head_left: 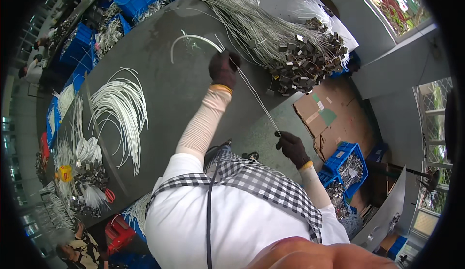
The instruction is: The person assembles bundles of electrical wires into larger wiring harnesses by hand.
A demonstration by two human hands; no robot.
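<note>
The worktable [164,99] has a dark grey, slightly marked top; pale greenish floor [296,122] is exposed just to its right, with a brown cardboard sheet [341,111] lying farther right of it. Well to the worktable's right stands a grey wall [395,70], where an upper window [387,2] and a meshed side window [438,128] admit daylight, greenery [420,15] visible outside.

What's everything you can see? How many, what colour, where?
wires: few, pale, centre
curved tube: one, white, upper centre
tube pile: one, white, left
table: one, dark grey, centre
wire bundle: one, silvery, upper right
blocks: many, black, upper right
blue bins: several, blue, left and lower right
cardboard: some, brown, right
windows: two, pale frames, right
other people: at least two, mixed clothes, left
apron: one, black/white, worn
left hand: one, dark glove, holding wires
right hand: one, dark glove, holding wires
</note>
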